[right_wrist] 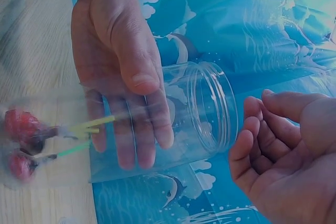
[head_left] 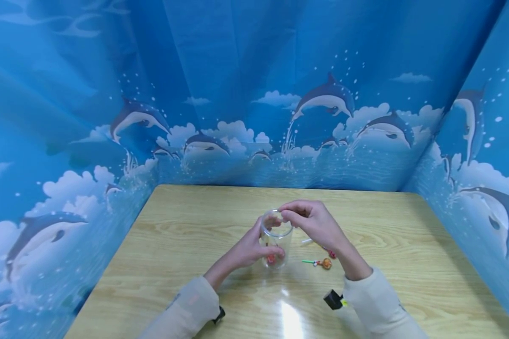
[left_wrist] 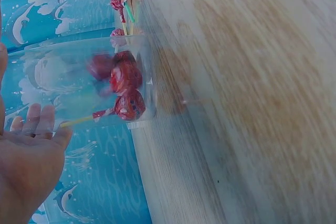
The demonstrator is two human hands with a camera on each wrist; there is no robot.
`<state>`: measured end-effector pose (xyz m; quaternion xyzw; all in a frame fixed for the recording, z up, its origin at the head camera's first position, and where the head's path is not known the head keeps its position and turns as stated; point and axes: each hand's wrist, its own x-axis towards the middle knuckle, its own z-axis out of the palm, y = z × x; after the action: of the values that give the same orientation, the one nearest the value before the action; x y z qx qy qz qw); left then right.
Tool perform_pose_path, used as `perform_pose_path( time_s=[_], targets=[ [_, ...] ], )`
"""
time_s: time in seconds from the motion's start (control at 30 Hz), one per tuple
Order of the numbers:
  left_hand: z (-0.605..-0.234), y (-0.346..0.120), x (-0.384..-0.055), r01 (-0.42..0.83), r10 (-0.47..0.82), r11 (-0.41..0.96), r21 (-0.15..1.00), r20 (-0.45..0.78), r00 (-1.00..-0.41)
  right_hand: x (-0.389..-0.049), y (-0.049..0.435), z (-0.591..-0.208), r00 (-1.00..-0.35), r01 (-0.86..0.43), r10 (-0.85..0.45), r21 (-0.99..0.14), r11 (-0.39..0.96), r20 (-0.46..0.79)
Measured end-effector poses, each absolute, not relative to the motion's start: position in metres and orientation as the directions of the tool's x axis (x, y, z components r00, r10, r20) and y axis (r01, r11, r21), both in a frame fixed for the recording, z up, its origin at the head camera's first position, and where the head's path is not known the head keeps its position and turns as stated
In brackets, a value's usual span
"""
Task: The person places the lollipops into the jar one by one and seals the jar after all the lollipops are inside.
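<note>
A clear plastic jar (head_left: 282, 245) with a threaded neck stands on the table. My left hand (head_left: 251, 247) grips it from the side, thumb in front and fingers around the back. Several red-wrapped lollipops (left_wrist: 127, 80) with yellow and green sticks lie at the jar's bottom, one of them blurred. Beside the jar's mouth is my right hand (right_wrist: 286, 156), fingers loosely bent, with nothing seen between them. Right of the jar, an orange-wrapped lollipop (head_left: 325, 263) with a green stick lies on the table, close to a red-wrapped lollipop (head_left: 332, 254) partly hidden by my right arm.
The wood-grain table (head_left: 186, 221) is bordered by a blue dolphin-print curtain (head_left: 246, 117) at the back and both sides. A black wrist device (head_left: 333, 299) sits at my right sleeve.
</note>
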<state>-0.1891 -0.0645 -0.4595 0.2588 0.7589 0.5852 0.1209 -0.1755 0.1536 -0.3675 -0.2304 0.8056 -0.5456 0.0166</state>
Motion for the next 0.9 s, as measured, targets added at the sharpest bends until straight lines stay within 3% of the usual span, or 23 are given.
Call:
perform_pose_path(
  time_s=[0.9],
  targets=[
    [-0.462,-0.064,-0.191,0.249,0.543,0.171,0.953,0.12,-0.831,-0.165,0.208,-0.381,-0.964,-0.229,-0.219,-0.894,0.386,0.153]
  ],
)
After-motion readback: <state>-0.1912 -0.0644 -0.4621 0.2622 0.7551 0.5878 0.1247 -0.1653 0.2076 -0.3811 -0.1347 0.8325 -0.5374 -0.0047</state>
